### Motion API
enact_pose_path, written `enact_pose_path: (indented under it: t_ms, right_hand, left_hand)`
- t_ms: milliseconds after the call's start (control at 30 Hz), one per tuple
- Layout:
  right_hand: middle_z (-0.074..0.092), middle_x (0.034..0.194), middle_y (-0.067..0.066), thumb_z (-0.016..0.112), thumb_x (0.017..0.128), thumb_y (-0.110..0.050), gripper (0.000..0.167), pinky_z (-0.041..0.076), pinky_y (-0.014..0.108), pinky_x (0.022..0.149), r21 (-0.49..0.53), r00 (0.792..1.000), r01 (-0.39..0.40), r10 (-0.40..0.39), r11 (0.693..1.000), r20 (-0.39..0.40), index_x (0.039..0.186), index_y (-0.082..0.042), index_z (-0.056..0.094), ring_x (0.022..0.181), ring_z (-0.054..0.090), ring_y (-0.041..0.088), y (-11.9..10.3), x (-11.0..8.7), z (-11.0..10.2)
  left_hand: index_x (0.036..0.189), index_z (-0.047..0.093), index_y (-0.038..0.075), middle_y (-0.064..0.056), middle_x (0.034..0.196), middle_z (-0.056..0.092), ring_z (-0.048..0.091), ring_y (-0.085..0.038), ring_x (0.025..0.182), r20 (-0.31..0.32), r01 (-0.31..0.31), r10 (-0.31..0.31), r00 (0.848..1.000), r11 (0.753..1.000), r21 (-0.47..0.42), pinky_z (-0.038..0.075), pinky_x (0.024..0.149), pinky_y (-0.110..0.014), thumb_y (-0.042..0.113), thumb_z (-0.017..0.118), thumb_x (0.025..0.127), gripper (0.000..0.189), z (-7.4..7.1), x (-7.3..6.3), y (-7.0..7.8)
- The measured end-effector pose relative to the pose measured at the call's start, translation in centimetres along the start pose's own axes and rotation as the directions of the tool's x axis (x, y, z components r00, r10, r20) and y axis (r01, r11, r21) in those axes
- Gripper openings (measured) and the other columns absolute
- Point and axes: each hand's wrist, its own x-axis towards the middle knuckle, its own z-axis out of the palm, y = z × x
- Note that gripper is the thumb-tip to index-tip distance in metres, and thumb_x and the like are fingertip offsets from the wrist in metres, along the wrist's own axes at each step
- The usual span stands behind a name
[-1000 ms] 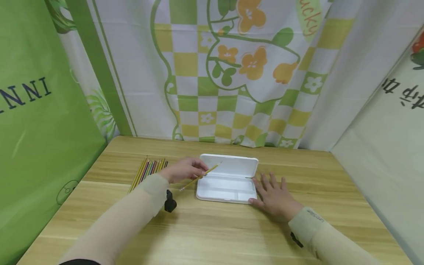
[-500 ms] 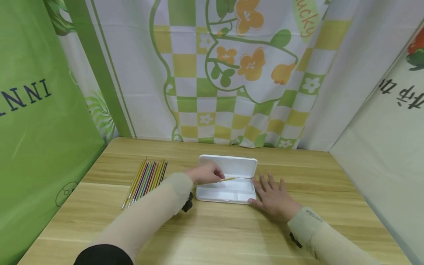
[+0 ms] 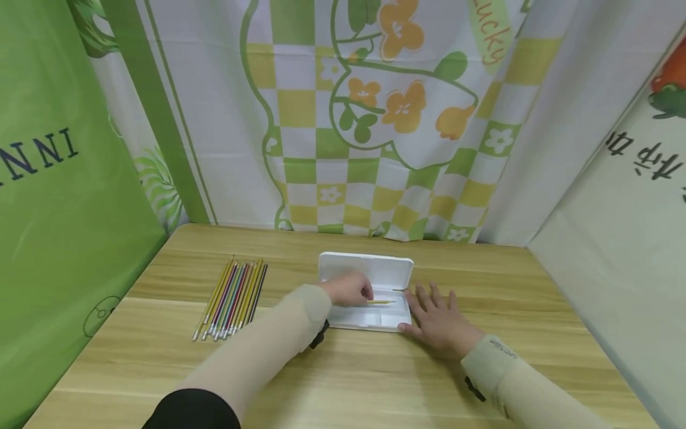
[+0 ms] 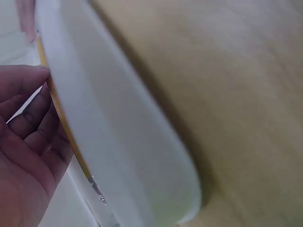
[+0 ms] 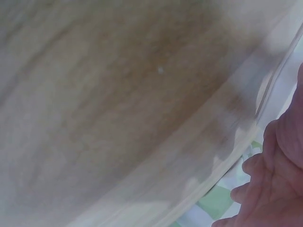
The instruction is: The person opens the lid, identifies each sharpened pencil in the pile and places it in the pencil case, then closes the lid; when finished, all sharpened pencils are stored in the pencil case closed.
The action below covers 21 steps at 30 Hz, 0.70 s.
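Note:
A white pencil case lies on the table with its lid raised at the back. My left hand pinches a yellow pencil over the case's long back compartment. In the left wrist view the thumb and fingers hold the pencil along its shaft, its silver ferrule toward the bottom. Whether the pencil touches the case floor, I cannot tell. Spread flat, my right hand rests on the table against the case's right end, fingers straight. The right wrist view shows only part of that hand.
A row of several coloured pencils, silver ends toward me, lies on the wooden table left of the case. Behind the table hangs a checked, flowered curtain. A green cloth closes the left side, a white one the right.
My left hand has carried the yellow pencil rightward from beside the case to over its inside, then lower. The pencil turned from slanted to nearly level. The right hand stays by the case.

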Motion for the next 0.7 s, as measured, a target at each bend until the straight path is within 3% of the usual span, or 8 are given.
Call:
enact_pose_path:
  t_ms: [133, 400, 567, 700]
  right_hand:
    - [0.018, 0.165, 0.031, 0.038, 0.103, -0.067, 0.089, 0.006, 0.082, 0.110, -0.002, 1.000, 0.003, -0.003, 1.000, -0.019, 0.161, 0.000, 0.027, 0.149, 0.010, 0.058, 0.4, 0.4, 0.6]
    - [0.022, 0.163, 0.031, 0.035, 0.103, -0.069, 0.091, 0.008, 0.082, 0.109, -0.001, 1.000, 0.013, -0.013, 1.000, -0.011, 0.161, 0.001, 0.028, 0.148, 0.013, 0.059, -0.1, 0.3, 0.2]
    - [0.022, 0.162, 0.033, 0.036, 0.103, -0.068, 0.091, 0.005, 0.082, 0.109, 0.046, 1.000, 0.004, -0.005, 0.999, 0.025, 0.159, 0.004, 0.029, 0.147, 0.011, 0.060, -0.6, 0.0, -0.5]
    - [0.022, 0.163, 0.033, 0.036, 0.103, -0.068, 0.091, 0.005, 0.082, 0.109, 0.053, 1.000, 0.004, -0.004, 0.999, 0.009, 0.160, 0.003, 0.029, 0.147, 0.012, 0.060, -0.5, 0.1, -0.4]
  left_hand:
    - [0.101, 0.077, 0.005, -0.004, 0.096, 0.072, 0.064, -0.016, 0.092, 0.000, -0.008, 0.008, 1.000, 0.997, 0.072, 0.054, 0.086, -0.029, -0.003, 0.065, 0.094, 0.016, 0.4, -0.1, 0.0]
    - [0.103, 0.077, 0.005, -0.002, 0.096, 0.070, 0.062, -0.013, 0.091, -0.020, 0.004, -0.002, 1.000, 0.994, 0.105, 0.052, 0.087, -0.026, -0.001, 0.065, 0.096, 0.015, 0.9, -0.5, 0.2]
    - [0.112, 0.075, 0.001, -0.007, 0.108, 0.073, 0.065, -0.017, 0.102, -0.046, -0.004, 0.008, 0.999, 0.997, 0.081, 0.052, 0.094, -0.028, -0.001, 0.063, 0.097, 0.020, 0.6, -1.3, 0.5]
    - [0.112, 0.074, 0.000, -0.011, 0.109, 0.073, 0.066, -0.022, 0.103, -0.093, -0.033, 0.036, 0.995, 0.999, 0.029, 0.054, 0.094, -0.032, -0.001, 0.061, 0.097, 0.020, -0.3, -2.3, -0.3]
